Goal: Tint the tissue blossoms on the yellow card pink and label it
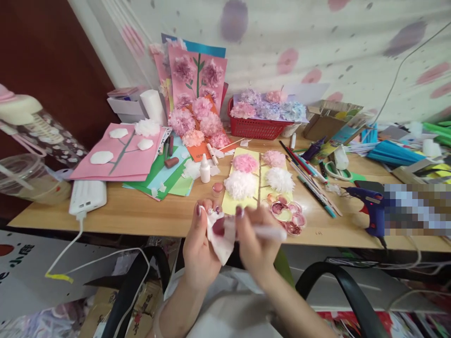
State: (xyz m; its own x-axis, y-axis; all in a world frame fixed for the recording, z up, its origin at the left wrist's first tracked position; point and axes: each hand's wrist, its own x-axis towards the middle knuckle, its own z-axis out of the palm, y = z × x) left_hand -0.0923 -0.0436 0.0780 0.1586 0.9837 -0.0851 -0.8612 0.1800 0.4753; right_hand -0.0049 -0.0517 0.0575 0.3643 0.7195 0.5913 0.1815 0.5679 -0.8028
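My left hand (pixel 199 246) pinches a folded white tissue (pixel 220 239) stained pink, just in front of the table's near edge. My right hand (pixel 255 241) grips a white pen-like brush (pixel 269 231) whose tip meets the tissue. Just beyond the hands lies a yellow card (pixel 252 157) bearing pink and white tissue flowers (pixel 241 184). A flower-shaped paint palette (pixel 287 213) with reddish paint sits to the right of the hands. A small pink-filled cup (pixel 217 188) and a white dropper bottle (pixel 205 169) stand behind the left hand.
A blue glue gun (pixel 369 206) lies at the right, pens (pixel 313 180) beside the card. A red basket (pixel 253 126) of tissue flowers stands at the back, pink cards (pixel 121 157) and a white power bank (pixel 88 196) at the left. A black chair arm (pixel 338 279) curves below.
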